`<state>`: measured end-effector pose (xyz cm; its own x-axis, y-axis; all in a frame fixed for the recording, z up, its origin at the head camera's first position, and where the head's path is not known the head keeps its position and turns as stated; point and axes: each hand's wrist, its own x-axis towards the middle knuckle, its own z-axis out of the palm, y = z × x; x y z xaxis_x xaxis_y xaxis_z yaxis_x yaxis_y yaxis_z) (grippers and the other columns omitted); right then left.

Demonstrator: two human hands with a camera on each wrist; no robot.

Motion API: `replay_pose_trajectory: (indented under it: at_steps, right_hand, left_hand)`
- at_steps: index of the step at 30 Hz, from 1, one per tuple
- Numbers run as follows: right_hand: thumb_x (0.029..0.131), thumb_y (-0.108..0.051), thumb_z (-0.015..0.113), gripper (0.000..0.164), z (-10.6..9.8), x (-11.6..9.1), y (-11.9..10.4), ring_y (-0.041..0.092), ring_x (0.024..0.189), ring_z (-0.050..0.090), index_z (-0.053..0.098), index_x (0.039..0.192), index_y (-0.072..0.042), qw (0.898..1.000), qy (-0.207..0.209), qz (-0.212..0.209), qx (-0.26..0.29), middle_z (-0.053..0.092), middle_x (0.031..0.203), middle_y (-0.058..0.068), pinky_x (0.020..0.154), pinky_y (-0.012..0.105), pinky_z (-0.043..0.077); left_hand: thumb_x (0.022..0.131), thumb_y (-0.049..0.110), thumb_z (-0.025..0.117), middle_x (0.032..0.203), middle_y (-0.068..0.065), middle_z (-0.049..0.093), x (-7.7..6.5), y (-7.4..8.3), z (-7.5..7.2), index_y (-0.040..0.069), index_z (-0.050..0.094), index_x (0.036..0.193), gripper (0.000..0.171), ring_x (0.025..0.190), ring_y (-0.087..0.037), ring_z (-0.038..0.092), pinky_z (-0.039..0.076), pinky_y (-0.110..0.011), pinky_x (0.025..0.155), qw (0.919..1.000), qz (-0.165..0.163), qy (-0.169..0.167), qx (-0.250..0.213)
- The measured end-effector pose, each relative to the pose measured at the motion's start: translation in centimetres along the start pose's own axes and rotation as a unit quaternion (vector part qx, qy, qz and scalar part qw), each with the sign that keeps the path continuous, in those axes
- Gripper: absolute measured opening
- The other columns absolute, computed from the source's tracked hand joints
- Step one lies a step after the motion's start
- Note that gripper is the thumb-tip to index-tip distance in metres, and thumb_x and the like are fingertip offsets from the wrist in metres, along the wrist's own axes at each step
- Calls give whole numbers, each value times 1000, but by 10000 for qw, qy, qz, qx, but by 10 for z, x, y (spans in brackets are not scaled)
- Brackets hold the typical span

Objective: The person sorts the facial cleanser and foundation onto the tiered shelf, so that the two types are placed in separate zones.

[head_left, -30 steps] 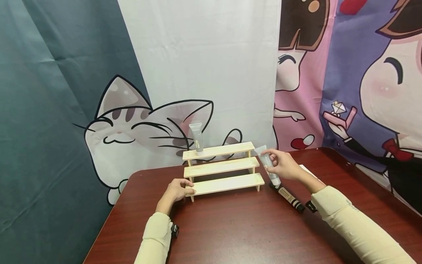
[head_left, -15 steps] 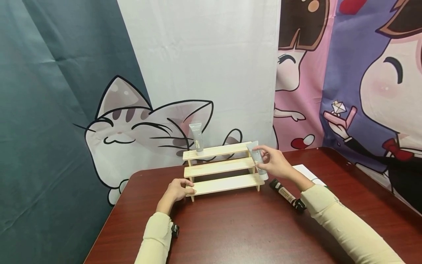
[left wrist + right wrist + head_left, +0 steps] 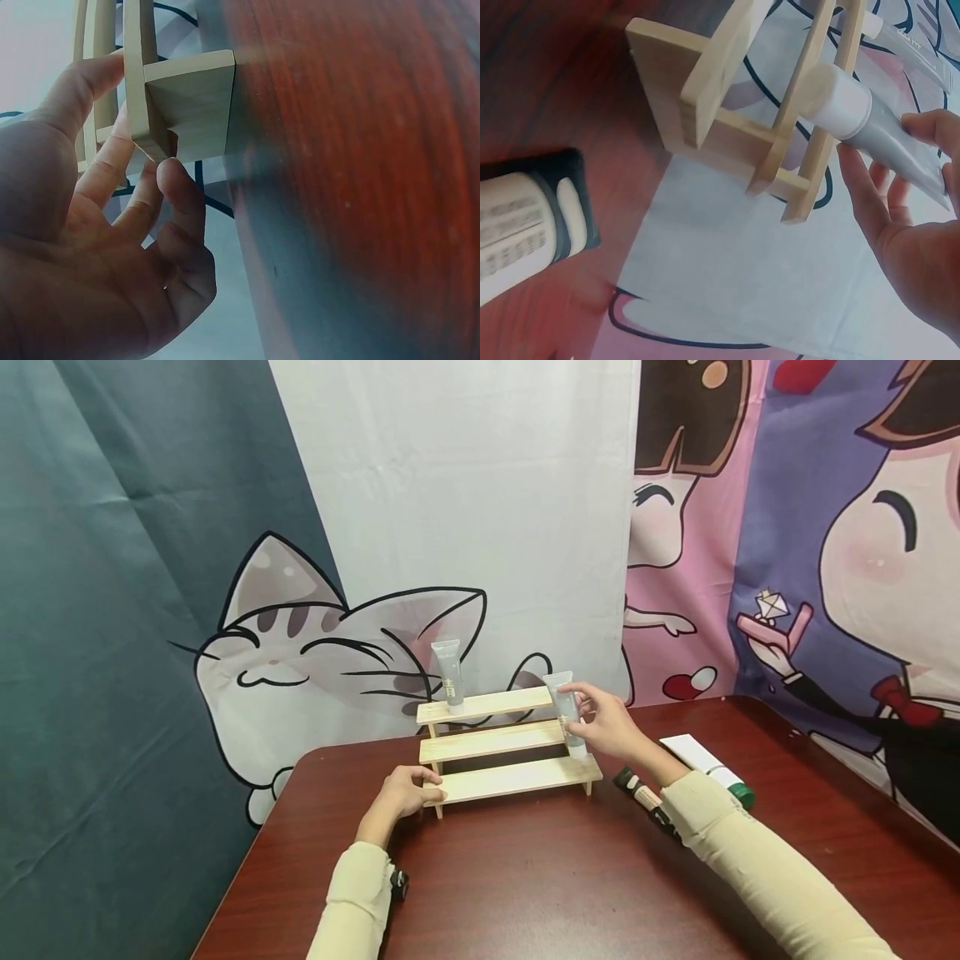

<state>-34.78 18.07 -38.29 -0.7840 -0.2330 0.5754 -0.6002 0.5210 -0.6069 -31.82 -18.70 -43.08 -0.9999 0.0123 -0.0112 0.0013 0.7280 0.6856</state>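
Note:
A pale wooden three-step display stand (image 3: 510, 778) sits on the table. My left hand (image 3: 400, 792) grips the left end of its lowest step; in the left wrist view the thumb lies over the board (image 3: 139, 82) with fingers at its end. A clear squeeze tube (image 3: 566, 710) with a white cap (image 3: 838, 101) is pinched between the thumb and fingers of my right hand (image 3: 611, 727). It is cap down and slightly tilted, overlapping the right part of the steps in the head view. A similar clear tube (image 3: 450, 677) stands cap down on the top step's left end.
On the table (image 3: 510, 877), right of the stand, lie a black tube with a beige label (image 3: 641, 793) and a white tube with a green cap (image 3: 701, 760). My right forearm partly covers the black one. A printed cartoon cloth (image 3: 525, 527) hangs close behind the table.
My right hand has carried the clear tube leftward and slightly up, from beside the stand to over its right part. The white tube has come into fuller view. My left hand has stayed put.

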Motion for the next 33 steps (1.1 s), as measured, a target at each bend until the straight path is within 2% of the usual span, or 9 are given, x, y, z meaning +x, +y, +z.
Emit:
replay_pose_trajectory:
  at_steps: [8,12,21,26,33]
  right_hand:
    - [78,3,77,57,9,12,-9,29,85,66,60,130,-16,9996,76,28,256,63,103,16,64,36,54]
    - [78,4,76,57,14,17,-10,30,84,66,60,130,-16,9991,125,-3,409,62,103,16,63,38,55]
    - [80,4,76,55,27,28,-14,28,87,64,60,130,-13,9986,84,-160,492,59,105,15,70,37,57]
    - [80,4,75,55,33,35,-17,29,89,65,60,130,-13,9981,96,-198,581,58,106,15,73,37,58]
    - [80,6,74,55,39,41,-22,30,90,65,59,130,-11,9981,182,-248,525,59,109,16,69,34,58]
  left_hand:
    - [72,21,88,79,-3,64,1,1,-2,15,76,90,22,82,-22,58,48,-35,75,10000,25,27,5]
    - [72,22,87,83,-2,66,1,1,-1,16,76,89,22,86,-23,58,48,-36,77,10000,33,49,31]
    - [72,22,87,91,-4,68,1,0,-2,16,76,90,21,90,-25,58,49,-39,80,10000,-27,9,33]
    - [72,21,87,87,-4,67,1,0,-2,16,76,90,21,88,-24,58,49,-38,79,10000,-2,39,6]
    - [72,21,88,92,-6,68,1,0,0,16,76,89,21,90,-25,57,48,-37,78,10000,-50,35,-53]
